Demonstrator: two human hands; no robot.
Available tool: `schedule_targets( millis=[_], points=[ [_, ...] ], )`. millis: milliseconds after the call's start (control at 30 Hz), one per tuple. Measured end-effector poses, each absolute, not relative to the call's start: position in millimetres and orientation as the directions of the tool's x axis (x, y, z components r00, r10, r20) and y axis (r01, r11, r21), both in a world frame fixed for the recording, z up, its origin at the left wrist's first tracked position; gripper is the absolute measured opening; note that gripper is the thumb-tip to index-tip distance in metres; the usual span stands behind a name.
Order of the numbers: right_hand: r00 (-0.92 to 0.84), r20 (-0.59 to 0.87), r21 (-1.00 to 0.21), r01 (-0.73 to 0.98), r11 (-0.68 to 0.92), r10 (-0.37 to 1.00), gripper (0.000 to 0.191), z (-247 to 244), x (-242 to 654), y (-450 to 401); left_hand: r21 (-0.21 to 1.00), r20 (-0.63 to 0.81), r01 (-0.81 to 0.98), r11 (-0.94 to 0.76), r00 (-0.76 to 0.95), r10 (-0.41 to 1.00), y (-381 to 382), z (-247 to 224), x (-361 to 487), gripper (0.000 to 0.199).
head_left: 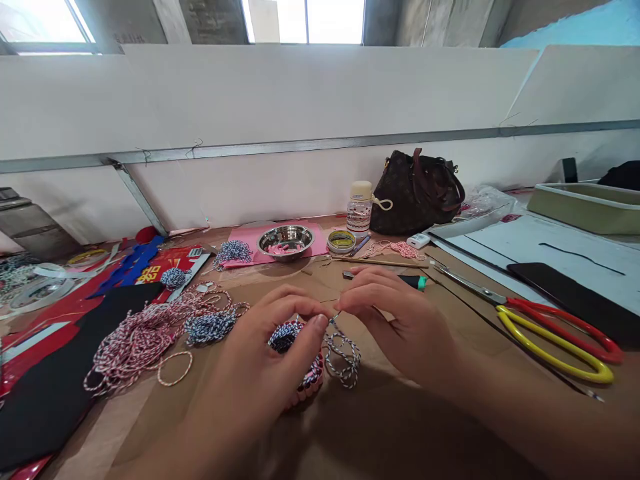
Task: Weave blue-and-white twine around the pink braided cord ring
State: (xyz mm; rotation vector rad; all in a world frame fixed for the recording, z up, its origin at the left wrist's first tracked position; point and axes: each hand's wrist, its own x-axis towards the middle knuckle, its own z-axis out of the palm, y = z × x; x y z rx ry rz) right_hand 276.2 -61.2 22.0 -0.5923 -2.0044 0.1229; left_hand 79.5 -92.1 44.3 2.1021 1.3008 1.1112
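My left hand (260,353) is closed round a small rounded piece of cord work (313,375), pink at the rim with blue-and-white cord inside. Much of that piece is hidden behind the fingers and thumb. The fingertips of my right hand (400,320) pinch a thin strand close to the left fingertips. Below the pinch, a loose bundle of dark-and-white cord (344,360) hangs or lies beside the piece; I cannot tell which. Left of my left hand are a blue-and-white cord bundle (213,325) and a big heap of red-and-white cord (135,343).
Behind the hands stand a steel bowl (286,235) with pink bits, a tape roll (341,241), a bottle (359,210) and a brown handbag (420,193). A box cutter (413,281) lies behind my right hand. Scissors (550,333) and a black phone (575,297) lie at right.
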Motion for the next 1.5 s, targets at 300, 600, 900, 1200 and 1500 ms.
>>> schedule_targets(
  millis=[300,600,900,1200,1500],
  points=[
    [-0.369,0.815,-0.318,0.360,0.877,0.447,0.016,21.4,274.6,-60.5,0.793,0.290,0.494,-0.357,0.210,0.934,-91.1,45.4,79.6,0.016],
    [-0.370,0.827,-0.295,0.355,0.887,0.423,0.017,21.0,275.3,-59.5,0.823,0.228,0.462,-0.330,0.263,0.937,-88.1,45.5,80.6,0.017],
    [-0.383,0.812,-0.321,0.338,0.885,0.441,0.017,21.0,273.0,-60.5,0.860,0.171,0.433,-0.271,0.256,0.951,-91.0,44.8,82.6,0.018],
    [-0.345,0.827,-0.323,0.354,0.878,0.444,0.016,21.5,274.0,-59.2,0.880,0.177,0.405,-0.249,0.205,0.962,-86.8,45.7,83.4,0.015],
    [-0.346,0.839,-0.296,0.358,0.885,0.420,0.018,22.2,274.1,-59.0,0.889,0.147,0.401,-0.220,0.206,0.968,-86.8,50.0,82.3,0.016]
  ],
)
